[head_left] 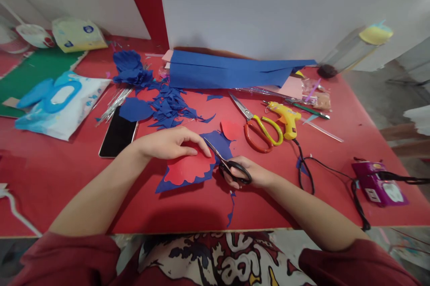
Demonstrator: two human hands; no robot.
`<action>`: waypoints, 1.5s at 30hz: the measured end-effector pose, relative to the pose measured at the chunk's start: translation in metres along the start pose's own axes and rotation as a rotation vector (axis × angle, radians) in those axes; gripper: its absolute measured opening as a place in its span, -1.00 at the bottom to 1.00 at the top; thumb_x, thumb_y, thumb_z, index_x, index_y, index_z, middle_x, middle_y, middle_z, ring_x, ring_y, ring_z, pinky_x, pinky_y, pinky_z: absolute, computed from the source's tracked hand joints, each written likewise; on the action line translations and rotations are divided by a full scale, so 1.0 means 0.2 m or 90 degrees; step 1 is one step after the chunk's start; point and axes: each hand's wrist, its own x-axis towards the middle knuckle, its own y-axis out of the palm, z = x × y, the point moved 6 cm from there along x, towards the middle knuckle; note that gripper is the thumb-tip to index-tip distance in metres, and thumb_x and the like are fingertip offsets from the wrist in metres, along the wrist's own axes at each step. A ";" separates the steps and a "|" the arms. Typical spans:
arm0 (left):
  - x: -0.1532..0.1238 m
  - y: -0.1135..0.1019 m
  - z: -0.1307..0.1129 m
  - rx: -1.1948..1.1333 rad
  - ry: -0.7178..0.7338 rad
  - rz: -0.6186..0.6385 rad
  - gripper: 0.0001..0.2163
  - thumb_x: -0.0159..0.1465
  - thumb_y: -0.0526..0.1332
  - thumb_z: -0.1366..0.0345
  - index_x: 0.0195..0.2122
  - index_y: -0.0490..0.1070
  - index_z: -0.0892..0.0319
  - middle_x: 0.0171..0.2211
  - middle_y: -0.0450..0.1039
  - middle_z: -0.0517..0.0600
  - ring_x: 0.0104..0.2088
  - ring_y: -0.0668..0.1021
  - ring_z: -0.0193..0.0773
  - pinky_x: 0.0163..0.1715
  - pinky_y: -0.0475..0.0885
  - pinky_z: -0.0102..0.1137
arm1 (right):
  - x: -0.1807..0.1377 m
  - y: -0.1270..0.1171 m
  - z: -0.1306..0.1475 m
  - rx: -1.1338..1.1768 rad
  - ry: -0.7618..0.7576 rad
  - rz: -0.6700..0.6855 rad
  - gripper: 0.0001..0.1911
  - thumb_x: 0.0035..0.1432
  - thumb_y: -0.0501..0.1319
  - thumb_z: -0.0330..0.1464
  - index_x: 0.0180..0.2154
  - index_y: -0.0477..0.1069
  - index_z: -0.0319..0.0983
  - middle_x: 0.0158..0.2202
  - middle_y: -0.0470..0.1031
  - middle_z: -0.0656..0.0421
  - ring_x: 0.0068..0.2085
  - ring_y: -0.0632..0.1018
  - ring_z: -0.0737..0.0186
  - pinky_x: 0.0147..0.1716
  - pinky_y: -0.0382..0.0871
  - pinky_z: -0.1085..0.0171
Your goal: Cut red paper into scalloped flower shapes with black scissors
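Note:
My left hand (169, 143) lies on a red petal-shaped template (188, 170) that rests on a piece of blue paper (215, 143), fingers curled and pressing it down on the red table (101, 196). My right hand (250, 174) grips black-handled scissors (228, 165), whose blades point up and left into the blue paper's edge beside my left fingertips. A thin blue offcut (231, 207) lies near the table's front edge.
Yellow and orange scissors (262, 127), a yellow glue gun (285, 118) with black cord, a purple power strip (379, 183), a phone (118, 134), a pile of blue scraps (168, 104), folded blue sheets (228, 73), a wet-wipes pack (60, 102) and a green sheet (33, 71) surround the hands.

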 end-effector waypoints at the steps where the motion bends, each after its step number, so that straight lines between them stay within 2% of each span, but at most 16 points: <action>1: 0.00 0.00 0.00 -0.002 0.004 0.001 -0.73 0.21 0.05 0.55 -0.18 0.48 0.23 -0.13 0.55 0.01 -0.09 0.52 -0.35 -0.07 0.31 -0.50 | 0.00 0.00 0.00 -0.001 -0.004 0.005 -0.39 0.01 0.13 0.14 -0.57 0.24 -0.31 -0.69 0.24 0.27 -0.70 0.21 0.49 -0.71 0.04 0.42; 8: 0.00 0.02 0.00 0.017 0.000 0.011 -0.80 0.22 0.08 0.49 -0.27 0.49 0.22 -0.27 0.55 -0.05 -0.33 0.51 -0.42 -0.27 0.31 -0.57 | 0.00 0.02 0.01 -0.007 -0.021 0.026 -0.37 0.03 0.10 0.15 -0.56 0.25 -0.33 -0.66 0.28 0.23 -0.69 0.23 0.49 -0.71 0.05 0.42; 13: 0.01 0.03 -0.01 0.021 0.025 0.023 -0.82 0.21 0.08 0.52 -0.38 0.47 0.25 -0.43 0.50 -0.09 -0.44 0.46 -0.47 -0.36 0.28 -0.60 | 0.01 0.02 0.01 0.001 -0.019 0.024 -0.38 0.01 0.11 0.16 -0.54 0.26 -0.33 -0.65 0.28 0.23 -0.68 0.24 0.47 -0.71 0.06 0.41; 18: 0.01 0.05 -0.01 -0.010 0.032 0.055 -0.75 0.17 0.04 0.61 -0.49 0.46 0.26 -0.51 0.46 -0.10 -0.49 0.43 -0.48 -0.41 0.26 -0.62 | 0.01 0.02 0.01 -0.016 -0.009 0.028 -0.38 0.02 0.10 0.16 -0.55 0.25 -0.32 -0.66 0.27 0.24 -0.67 0.24 0.47 -0.68 0.09 0.40; 24: 0.01 0.04 0.01 -0.014 0.024 0.055 -0.76 0.17 0.05 0.61 -0.46 0.47 0.26 -0.48 0.49 -0.09 -0.45 0.47 -0.46 -0.38 0.28 -0.62 | 0.01 0.00 -0.01 -0.026 0.004 0.000 -0.40 -0.01 0.14 0.14 -0.61 0.18 -0.28 -0.70 0.22 0.27 -0.68 0.21 0.47 -0.67 0.11 0.38; 29: 0.00 0.05 0.00 -0.057 0.046 0.087 -0.77 0.19 0.06 0.58 -0.43 0.48 0.24 -0.45 0.52 -0.07 -0.39 0.51 -0.43 -0.33 0.32 -0.61 | 0.01 0.02 -0.03 -0.009 0.001 0.036 -0.39 -0.03 0.14 0.16 -0.56 0.21 -0.29 -0.69 0.25 0.28 -0.68 0.23 0.48 -0.67 0.12 0.40; 34: 0.00 0.06 -0.01 -0.068 0.072 0.098 -0.78 0.19 0.08 0.56 -0.35 0.51 0.23 -0.38 0.55 -0.03 -0.33 0.54 -0.39 -0.27 0.33 -0.58 | 0.01 0.04 -0.01 -0.012 -0.003 0.076 -0.38 -0.01 0.11 0.17 -0.49 0.26 -0.32 -0.62 0.31 0.23 -0.62 0.33 0.43 -0.67 0.14 0.42; 45: 0.01 0.08 0.00 -0.063 0.084 0.098 -0.78 0.19 0.09 0.56 -0.30 0.51 0.25 -0.30 0.56 0.03 -0.28 0.54 -0.36 -0.23 0.34 -0.56 | 0.02 0.04 -0.01 0.011 -0.024 0.071 -0.41 0.06 0.10 0.12 -0.50 0.25 -0.32 -0.63 0.27 0.23 -0.61 0.32 0.42 -0.66 0.11 0.42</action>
